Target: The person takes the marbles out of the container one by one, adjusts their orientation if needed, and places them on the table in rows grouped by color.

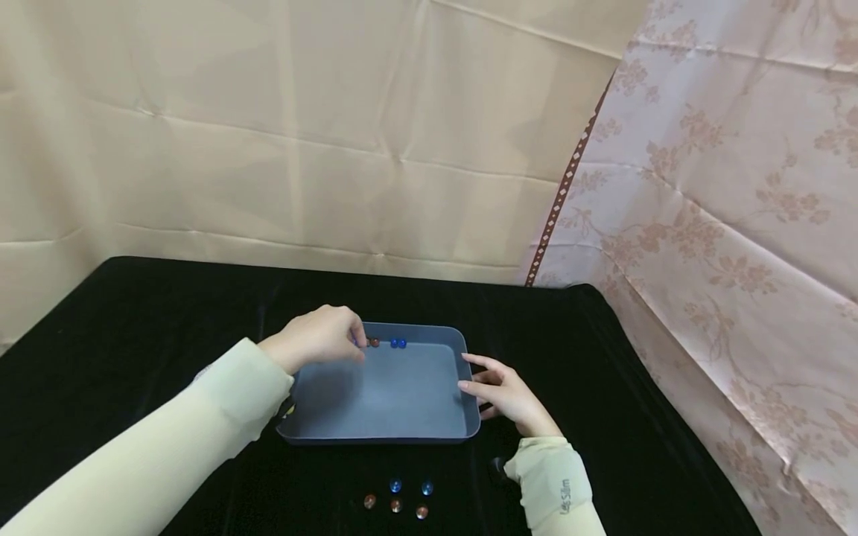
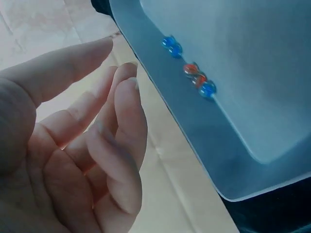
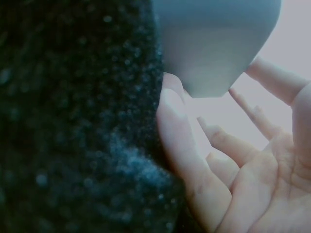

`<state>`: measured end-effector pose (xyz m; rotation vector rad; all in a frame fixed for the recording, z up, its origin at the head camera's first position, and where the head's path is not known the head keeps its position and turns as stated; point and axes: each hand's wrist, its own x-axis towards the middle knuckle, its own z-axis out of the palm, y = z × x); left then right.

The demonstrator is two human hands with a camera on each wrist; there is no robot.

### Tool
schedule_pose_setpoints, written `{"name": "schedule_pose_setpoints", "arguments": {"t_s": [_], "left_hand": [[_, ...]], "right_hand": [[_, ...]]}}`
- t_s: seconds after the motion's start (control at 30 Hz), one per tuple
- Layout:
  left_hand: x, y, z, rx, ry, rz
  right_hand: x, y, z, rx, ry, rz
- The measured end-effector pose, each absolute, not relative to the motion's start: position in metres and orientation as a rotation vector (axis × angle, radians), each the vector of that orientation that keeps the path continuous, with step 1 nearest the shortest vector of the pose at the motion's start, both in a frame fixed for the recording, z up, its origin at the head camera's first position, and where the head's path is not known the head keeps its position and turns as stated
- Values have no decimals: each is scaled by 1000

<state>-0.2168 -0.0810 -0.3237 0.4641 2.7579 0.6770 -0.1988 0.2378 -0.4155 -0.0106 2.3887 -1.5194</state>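
Note:
My left hand (image 1: 322,336) hovers over the far left part of a grey-blue tray (image 1: 402,394), fingers loosely bent. In the left wrist view, a gap shows between thumb and fingers, with nothing held. Along the tray's far wall sit two blue marbles (image 2: 171,46), two orange-brown marbles (image 2: 195,75) and a blue marble (image 2: 207,89), in a row; the left fingers partly cover this row in the head view. At the tray's right side, my right hand (image 1: 506,394) rests against the rim with extended, spread fingers. The right wrist view shows fingers around the tray's outer wall (image 3: 209,58).
Near the front of the black-covered table (image 1: 167,327) lie two blue marbles (image 1: 395,485) and three orange-brown marbles (image 1: 396,505). A beige curtain (image 1: 335,149) hangs behind the table, and a floral pink curtain (image 1: 724,223) hangs along the right.

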Motion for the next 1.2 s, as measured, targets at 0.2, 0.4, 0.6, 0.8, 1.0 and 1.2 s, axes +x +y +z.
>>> {"name": "schedule_pose_setpoints", "arguments": {"t_s": [0.2,0.4,0.6,0.8,1.0,1.2], "left_hand": [[-227,-83,-326,409,2773,690],[-232,-80,-328,362,2806,659],[-237,-77,-334,323,2852,598],[-243,-75,-340,275,2871,541],[-247,-70,-349,280,2932,470],[-251,-68,-361,298,2986,417]], "right_hand": [[-197,238,-414,-7,2389,-1511],[-199,239,-413,-10,2384,-1510],[-199,239,-414,-7,2377,-1517],[-198,238,-414,-6,2379,-1518],[-199,238,-414,2,2387,-1518],[-198,237,-414,35,2391,-1518]]}}
